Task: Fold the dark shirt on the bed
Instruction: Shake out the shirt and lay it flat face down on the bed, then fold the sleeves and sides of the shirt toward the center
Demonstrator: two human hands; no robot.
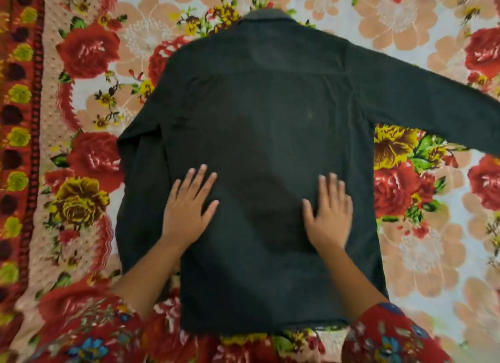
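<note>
Head view, shirt: the dark shirt [259, 124] lies spread flat on the bed, back side up, collar [266, 14] at the far end and hem nearest the person.
Colour and cloth: very dark green to black, matte, with faint creases and a seam running across the upper back.
Sleeves: the right sleeve [433, 103] stretches out sideways to the picture's right edge; the left sleeve [140, 189] lies along the body's left side, pointing toward the hem.
Left hand: the left hand [186, 208] rests palm down on the lower back of the shirt, fingers straight and spread, gripping nothing.
Right hand: the right hand [330, 214] lies flat beside it, apart, fingers extended and close together, slightly blurred.
Bed cover: the floral bedspread [422, 32], red roses and peach flowers on a pale ground, shows around the shirt.
Clothing: red floral sleeves [389, 335] cover both forearms near the bottom edge.
</note>
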